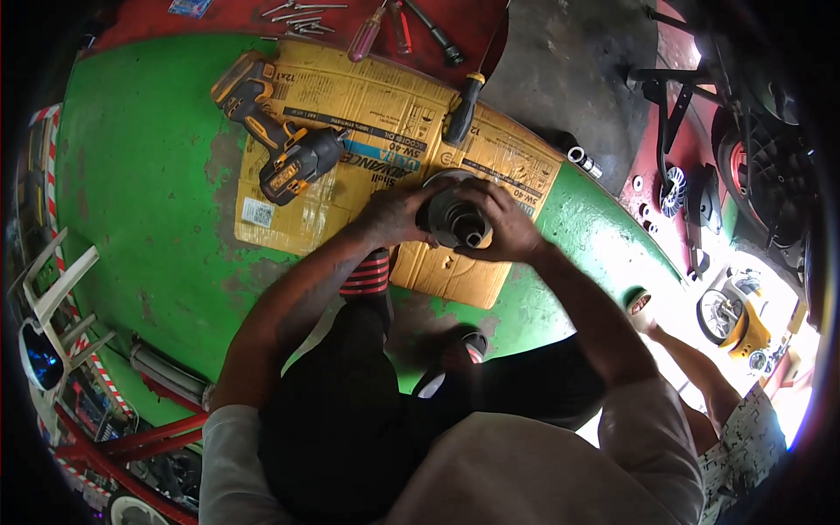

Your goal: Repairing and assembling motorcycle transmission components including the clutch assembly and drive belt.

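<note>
Both my hands grip a round, dark metal part (457, 219) with stepped rings and a hollow shaft end facing up; it looks like a scooter pulley or clutch assembly. My left hand (391, 214) is closed round its left side. Curled over the far rim and right side is my right hand (503, 219). Beneath the part lies a flattened yellow cardboard sheet (324, 87). A yellow-and-black cordless impact wrench (302, 162) rests on the sheet to the left. Beyond the part, a screwdriver (464, 109) with a black and yellow handle lies on the cardboard.
Screwdrivers (366, 37), a black extension bar (435, 33) and several small metal tools (302, 16) lie at the far edge. A chrome socket (584, 162) sits right of the cardboard on the green floor (149, 175). Scooter parts (672, 188) and another person's arm (700, 367) are at right.
</note>
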`<action>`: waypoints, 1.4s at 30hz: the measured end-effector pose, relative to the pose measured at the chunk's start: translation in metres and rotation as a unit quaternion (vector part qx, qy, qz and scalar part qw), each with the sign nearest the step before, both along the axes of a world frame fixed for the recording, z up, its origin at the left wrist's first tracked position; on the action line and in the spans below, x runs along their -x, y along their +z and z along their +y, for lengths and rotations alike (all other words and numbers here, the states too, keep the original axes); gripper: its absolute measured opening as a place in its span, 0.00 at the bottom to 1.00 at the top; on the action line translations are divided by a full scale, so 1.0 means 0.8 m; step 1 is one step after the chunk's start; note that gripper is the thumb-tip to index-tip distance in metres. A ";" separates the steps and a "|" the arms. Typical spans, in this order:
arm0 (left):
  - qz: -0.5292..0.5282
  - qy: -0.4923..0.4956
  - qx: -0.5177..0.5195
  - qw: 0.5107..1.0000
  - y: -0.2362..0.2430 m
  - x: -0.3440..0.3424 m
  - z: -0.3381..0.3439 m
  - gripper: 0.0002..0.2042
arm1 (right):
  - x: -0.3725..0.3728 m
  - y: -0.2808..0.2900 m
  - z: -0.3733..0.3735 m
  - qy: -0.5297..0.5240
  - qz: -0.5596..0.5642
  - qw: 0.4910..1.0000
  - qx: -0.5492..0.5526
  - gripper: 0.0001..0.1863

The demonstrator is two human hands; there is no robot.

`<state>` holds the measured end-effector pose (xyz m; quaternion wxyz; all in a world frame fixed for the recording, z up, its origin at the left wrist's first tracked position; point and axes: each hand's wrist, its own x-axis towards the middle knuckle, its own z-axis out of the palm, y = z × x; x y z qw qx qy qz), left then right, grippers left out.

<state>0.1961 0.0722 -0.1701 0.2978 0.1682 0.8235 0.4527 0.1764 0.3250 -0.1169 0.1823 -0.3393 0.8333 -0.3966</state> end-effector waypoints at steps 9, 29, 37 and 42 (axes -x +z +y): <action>0.016 -0.025 0.056 0.998 0.003 0.003 -0.001 0.53 | 0.064 -0.044 -0.044 0.368 -0.017 0.927 0.077 0.23; 0.069 -0.130 0.154 0.977 0.054 0.033 -0.020 0.48 | -0.033 -0.028 -0.036 -0.090 0.088 0.991 -0.042 0.26; 0.304 -0.169 0.478 0.806 0.101 0.094 -0.258 0.35 | -0.072 0.030 0.020 -0.254 0.034 0.962 -0.088 0.54; 0.381 -0.297 0.419 0.769 0.045 0.120 -0.274 0.34 | -0.077 0.011 -0.007 -0.225 0.038 0.973 -0.017 0.45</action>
